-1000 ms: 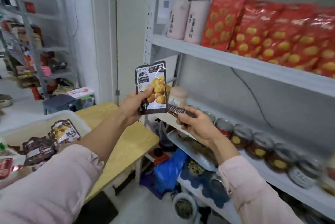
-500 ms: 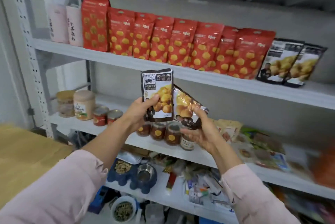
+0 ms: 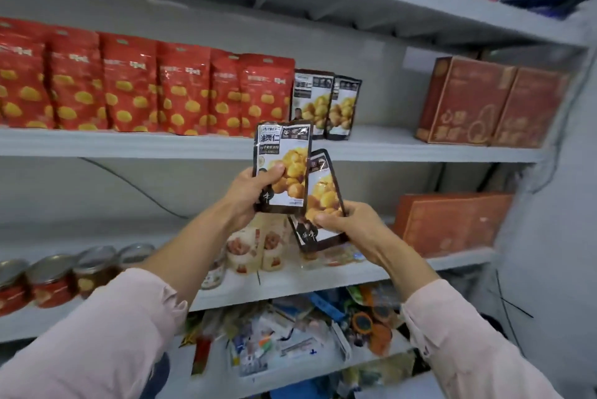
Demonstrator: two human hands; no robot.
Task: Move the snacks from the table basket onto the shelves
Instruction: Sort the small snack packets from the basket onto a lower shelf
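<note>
Before the shelf [image 3: 381, 144], left hand [image 3: 255, 188] grips the upright packet [image 3: 286, 150], right hand [image 3: 353, 225] the tilted packet [image 3: 324, 187]; placing looks next: stand both beside the shelved packets [image 3: 326, 104].

At centre frame the left hand [image 3: 250, 192] grips a dark pack [image 3: 284, 166] upright by its lower left side. The right hand [image 3: 352, 224], just lower right, pinches a second pack [image 3: 323, 195], tilted and partly behind the first. On the shelf [image 3: 129, 143] behind stand red bags [image 3: 129, 85] at left, two matching packs [image 3: 326, 104] beside them, and brown boxes [image 3: 484, 104] at right.
</note>
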